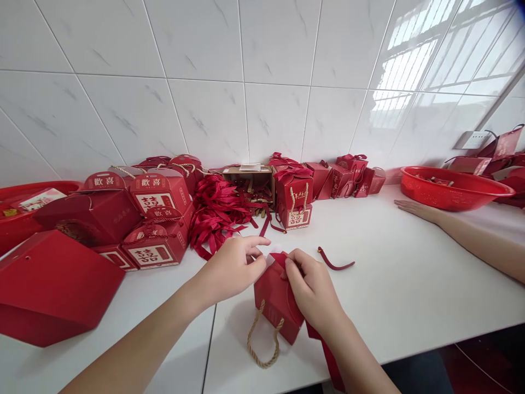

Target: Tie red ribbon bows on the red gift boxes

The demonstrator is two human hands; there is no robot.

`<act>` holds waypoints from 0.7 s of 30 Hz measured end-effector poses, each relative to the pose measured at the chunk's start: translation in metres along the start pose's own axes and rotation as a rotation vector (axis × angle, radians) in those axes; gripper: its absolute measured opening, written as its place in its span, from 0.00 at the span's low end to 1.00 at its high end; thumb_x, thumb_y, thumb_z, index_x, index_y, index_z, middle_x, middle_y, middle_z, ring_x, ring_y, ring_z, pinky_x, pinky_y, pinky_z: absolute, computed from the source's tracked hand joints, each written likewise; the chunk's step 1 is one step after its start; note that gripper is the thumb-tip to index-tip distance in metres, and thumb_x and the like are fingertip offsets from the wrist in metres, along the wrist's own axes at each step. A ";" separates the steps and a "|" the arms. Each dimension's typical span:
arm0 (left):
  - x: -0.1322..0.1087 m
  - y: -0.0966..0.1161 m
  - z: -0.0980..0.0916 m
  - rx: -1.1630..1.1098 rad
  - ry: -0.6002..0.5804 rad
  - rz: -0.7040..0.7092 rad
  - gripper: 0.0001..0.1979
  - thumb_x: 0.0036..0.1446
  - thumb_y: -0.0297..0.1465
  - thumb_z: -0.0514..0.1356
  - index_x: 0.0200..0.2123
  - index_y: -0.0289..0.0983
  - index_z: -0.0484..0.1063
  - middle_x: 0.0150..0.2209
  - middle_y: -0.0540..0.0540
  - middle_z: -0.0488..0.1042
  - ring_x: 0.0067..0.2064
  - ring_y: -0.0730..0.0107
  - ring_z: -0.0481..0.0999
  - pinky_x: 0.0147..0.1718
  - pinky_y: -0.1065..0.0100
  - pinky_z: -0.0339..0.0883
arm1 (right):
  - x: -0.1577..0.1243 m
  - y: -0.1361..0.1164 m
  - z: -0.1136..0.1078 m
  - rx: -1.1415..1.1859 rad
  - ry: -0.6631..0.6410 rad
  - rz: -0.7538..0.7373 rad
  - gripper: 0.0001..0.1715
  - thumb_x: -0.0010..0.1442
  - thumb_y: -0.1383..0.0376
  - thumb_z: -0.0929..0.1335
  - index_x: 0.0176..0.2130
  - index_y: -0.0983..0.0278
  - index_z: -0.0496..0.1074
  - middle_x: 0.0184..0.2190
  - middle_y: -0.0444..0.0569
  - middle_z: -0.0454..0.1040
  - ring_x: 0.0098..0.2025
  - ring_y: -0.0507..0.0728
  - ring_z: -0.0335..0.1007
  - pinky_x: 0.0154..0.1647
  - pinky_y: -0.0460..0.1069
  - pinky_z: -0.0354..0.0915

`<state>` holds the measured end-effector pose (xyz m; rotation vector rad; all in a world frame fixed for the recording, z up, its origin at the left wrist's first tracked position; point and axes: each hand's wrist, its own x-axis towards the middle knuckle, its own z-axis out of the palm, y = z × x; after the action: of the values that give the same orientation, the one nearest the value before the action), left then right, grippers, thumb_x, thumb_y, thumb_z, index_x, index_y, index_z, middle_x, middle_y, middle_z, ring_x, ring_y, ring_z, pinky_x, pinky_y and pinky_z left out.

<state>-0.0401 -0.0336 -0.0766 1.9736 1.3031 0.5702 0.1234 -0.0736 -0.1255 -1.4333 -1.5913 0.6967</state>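
A small red gift box (273,295) with a twisted rope handle (262,361) lies tilted on the white table in front of me. My right hand (314,284) is closed at its top, pinching a red ribbon (279,258); a length of ribbon (332,364) also hangs below that wrist over the table edge. Beside the box's upper left corner is my left hand (240,265), its index finger stretched out and thumb apart, with nothing visible in it. To the right lies a short dark red strap (334,261).
Red gift boxes (156,241) are stacked at left, beside a heap of red ribbons (217,210). An open cardboard box (233,171) and more boxes (293,191) line the tiled wall. Another person's arm (463,235) rests at right by a red plastic basin (455,189).
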 end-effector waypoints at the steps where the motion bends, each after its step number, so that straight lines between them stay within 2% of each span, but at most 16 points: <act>1: 0.000 0.000 0.000 -0.003 0.000 -0.001 0.21 0.57 0.38 0.54 0.54 0.41 0.69 0.33 0.49 0.79 0.32 0.65 0.75 0.30 0.68 0.66 | 0.000 -0.001 0.000 0.001 -0.001 0.009 0.14 0.63 0.61 0.56 0.26 0.60 0.57 0.24 0.44 0.66 0.27 0.55 0.60 0.28 0.48 0.55; 5: -0.002 0.001 0.001 -0.025 -0.001 -0.005 0.22 0.57 0.37 0.54 0.54 0.40 0.68 0.35 0.47 0.79 0.35 0.63 0.77 0.32 0.67 0.67 | 0.001 -0.002 0.000 -0.006 -0.010 0.023 0.15 0.63 0.62 0.56 0.26 0.60 0.58 0.24 0.45 0.67 0.28 0.55 0.61 0.28 0.48 0.55; 14: -0.004 0.003 0.004 -0.045 -0.008 0.013 0.22 0.57 0.36 0.55 0.54 0.39 0.69 0.37 0.45 0.79 0.35 0.65 0.77 0.32 0.68 0.69 | 0.005 -0.001 -0.003 -0.054 -0.057 0.015 0.15 0.63 0.62 0.56 0.24 0.60 0.56 0.21 0.43 0.63 0.25 0.54 0.58 0.25 0.47 0.52; 18: -0.008 0.006 0.009 -0.074 -0.015 0.021 0.22 0.56 0.36 0.56 0.54 0.39 0.69 0.35 0.46 0.78 0.34 0.65 0.77 0.32 0.68 0.70 | 0.008 0.002 -0.011 -0.055 -0.109 -0.057 0.15 0.63 0.64 0.57 0.24 0.60 0.57 0.22 0.43 0.64 0.26 0.54 0.58 0.25 0.47 0.52; 21: -0.011 0.012 0.013 -0.118 -0.065 0.037 0.22 0.56 0.37 0.58 0.54 0.39 0.68 0.33 0.47 0.78 0.34 0.66 0.77 0.32 0.68 0.71 | 0.010 0.005 -0.021 -0.085 -0.176 -0.153 0.14 0.63 0.65 0.58 0.25 0.61 0.58 0.23 0.42 0.64 0.27 0.53 0.58 0.27 0.47 0.54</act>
<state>-0.0281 -0.0505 -0.0760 1.9071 1.1698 0.5826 0.1444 -0.0658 -0.1171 -1.3231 -1.8654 0.6868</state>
